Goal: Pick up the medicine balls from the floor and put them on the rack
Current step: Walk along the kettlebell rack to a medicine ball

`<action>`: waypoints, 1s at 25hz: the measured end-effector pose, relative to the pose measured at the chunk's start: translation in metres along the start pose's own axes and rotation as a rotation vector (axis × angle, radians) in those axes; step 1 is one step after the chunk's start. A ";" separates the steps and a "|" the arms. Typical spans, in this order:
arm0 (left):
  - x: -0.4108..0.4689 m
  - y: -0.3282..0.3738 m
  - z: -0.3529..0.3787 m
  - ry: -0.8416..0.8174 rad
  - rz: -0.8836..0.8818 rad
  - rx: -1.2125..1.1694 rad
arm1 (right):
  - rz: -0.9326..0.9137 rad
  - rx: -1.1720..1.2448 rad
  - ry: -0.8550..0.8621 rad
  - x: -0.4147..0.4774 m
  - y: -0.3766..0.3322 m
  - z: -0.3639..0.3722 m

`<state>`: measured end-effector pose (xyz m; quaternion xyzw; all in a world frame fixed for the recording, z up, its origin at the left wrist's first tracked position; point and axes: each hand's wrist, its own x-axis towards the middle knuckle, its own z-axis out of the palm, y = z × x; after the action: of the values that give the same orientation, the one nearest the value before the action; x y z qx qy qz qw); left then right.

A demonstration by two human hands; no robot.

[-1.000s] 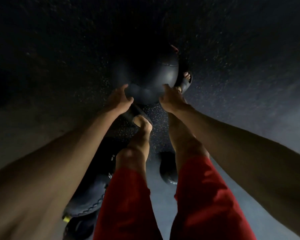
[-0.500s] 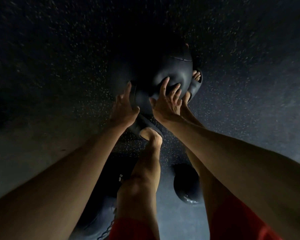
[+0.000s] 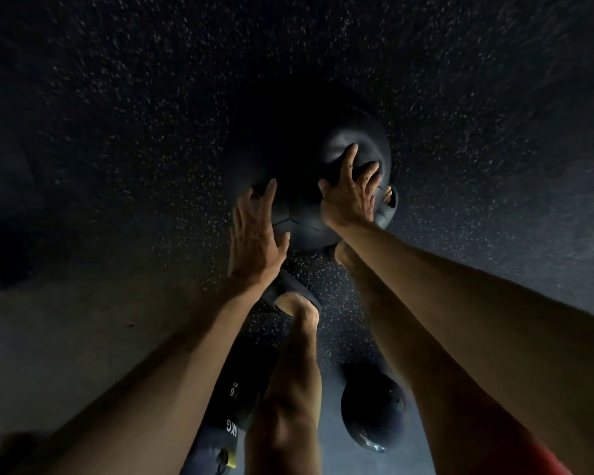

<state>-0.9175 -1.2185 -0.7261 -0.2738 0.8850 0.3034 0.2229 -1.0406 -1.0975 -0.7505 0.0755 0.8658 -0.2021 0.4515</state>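
Note:
A large black medicine ball (image 3: 304,204) sits on the dark speckled floor between my feet. My left hand (image 3: 256,234) presses flat against its left side with the fingers spread. My right hand (image 3: 352,195) lies over its upper right side, with spread fingers reaching across the top. Both palms touch the ball. Much of the ball's far side is lost in shadow. No rack is in view.
Behind my legs lie more dark balls: one marked 6 KG (image 3: 234,399), a glossy one (image 3: 372,413) and another at the bottom edge (image 3: 213,454). My sandalled feet (image 3: 294,296) (image 3: 386,209) stand close to the ball I am touching. The speckled floor (image 3: 151,132) stretches all around.
Both hands have slid further over the ball, from its near edge to its sides and top. The view has drawn closer to the ball.

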 end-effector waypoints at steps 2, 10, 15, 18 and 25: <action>0.010 0.016 0.003 -0.030 -0.096 -0.047 | -0.004 -0.003 -0.021 0.026 -0.009 -0.026; 0.077 0.049 -0.011 0.059 -0.143 -0.106 | 0.056 0.015 -0.052 0.118 -0.057 -0.093; 0.127 0.071 -0.018 0.110 -0.105 -0.057 | 0.021 -0.026 -0.028 0.203 -0.091 -0.141; 0.165 0.088 -0.032 0.124 -0.109 -0.088 | -0.028 0.050 0.011 0.231 -0.099 -0.160; 0.247 0.086 -0.086 -0.009 -0.263 -0.156 | -0.349 0.100 0.332 0.129 -0.064 -0.123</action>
<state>-1.1754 -1.3043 -0.7671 -0.4025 0.8143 0.3407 0.2427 -1.2281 -1.1108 -0.7740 -0.0208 0.9170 -0.3043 0.2572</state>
